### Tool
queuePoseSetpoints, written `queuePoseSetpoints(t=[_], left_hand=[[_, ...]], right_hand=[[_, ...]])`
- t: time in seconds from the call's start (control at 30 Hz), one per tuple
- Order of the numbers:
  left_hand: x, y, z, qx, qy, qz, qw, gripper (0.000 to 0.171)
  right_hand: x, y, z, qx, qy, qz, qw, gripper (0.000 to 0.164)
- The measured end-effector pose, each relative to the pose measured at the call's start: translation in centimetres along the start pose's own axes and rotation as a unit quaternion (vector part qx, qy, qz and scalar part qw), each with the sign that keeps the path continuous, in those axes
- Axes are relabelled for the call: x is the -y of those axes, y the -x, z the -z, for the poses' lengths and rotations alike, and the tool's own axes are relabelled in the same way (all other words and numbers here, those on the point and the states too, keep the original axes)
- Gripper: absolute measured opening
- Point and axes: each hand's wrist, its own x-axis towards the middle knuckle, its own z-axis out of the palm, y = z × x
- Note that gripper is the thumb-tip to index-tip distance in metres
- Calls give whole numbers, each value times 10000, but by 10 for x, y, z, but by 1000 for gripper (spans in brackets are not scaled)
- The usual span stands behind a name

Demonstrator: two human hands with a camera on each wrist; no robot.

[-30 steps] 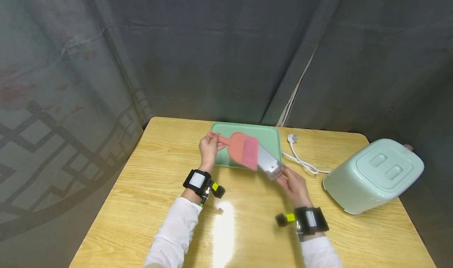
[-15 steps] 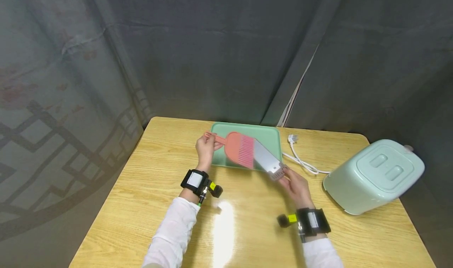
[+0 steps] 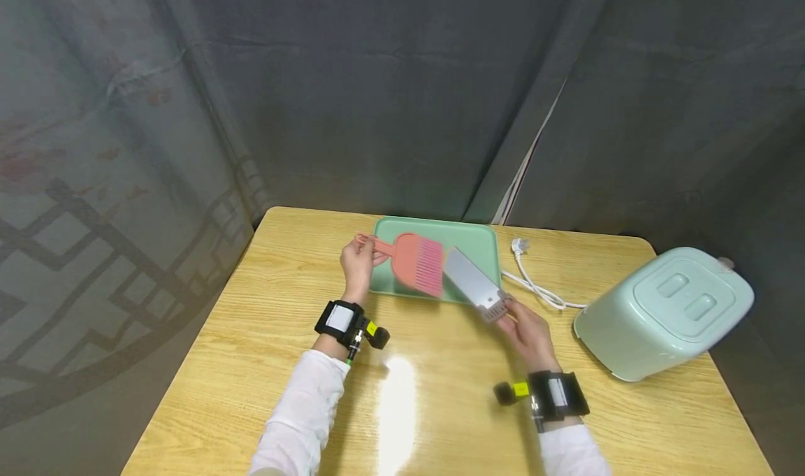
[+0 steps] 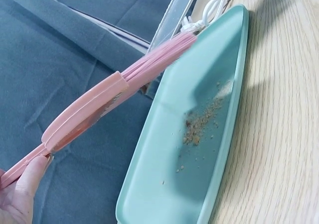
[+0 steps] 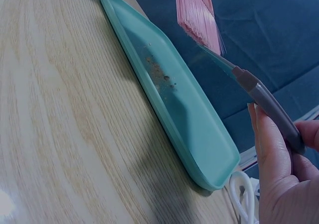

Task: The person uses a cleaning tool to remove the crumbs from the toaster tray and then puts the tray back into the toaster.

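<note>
My left hand (image 3: pixel 357 270) pinches the handle of a pink hand brush (image 3: pixel 405 259), its pink bristles (image 4: pixel 159 57) pointing right. My right hand (image 3: pixel 527 333) holds a metal crumb tray (image 3: pixel 468 277) by its grey slotted end, thumb on one side and fingers on the other. Both are held up over a mint green serving tray (image 3: pixel 481 235). In the right wrist view the bristle tips are right at the far end of the crumb tray. Brown crumbs (image 4: pixel 199 122) lie scattered in the serving tray, visible in both wrist views.
A mint green toaster (image 3: pixel 654 322) with a slotted lid stands at the right of the wooden table (image 3: pixel 251 364). Its white cord (image 3: pixel 534 284) runs left to a plug (image 3: pixel 520 247) near the serving tray. Dark grey curtains (image 3: pixel 377 98) hang behind.
My left hand and the brush have moved left, so the bristles slide off the crumb tray and uncover its far end. My right hand has barely moved.
</note>
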Motion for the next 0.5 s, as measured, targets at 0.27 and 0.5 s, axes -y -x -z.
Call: queuePoseSetpoints(t=[0.27, 0.5], left_hand=[[0, -4, 5, -13, 114, -5, 9999, 24], [2, -6, 16, -84, -26, -1, 10000, 26]], right_hand=[[0, -1, 1, 94, -163, 30, 9998, 51], [0, 0, 2, 108, -105, 40, 9999, 51]])
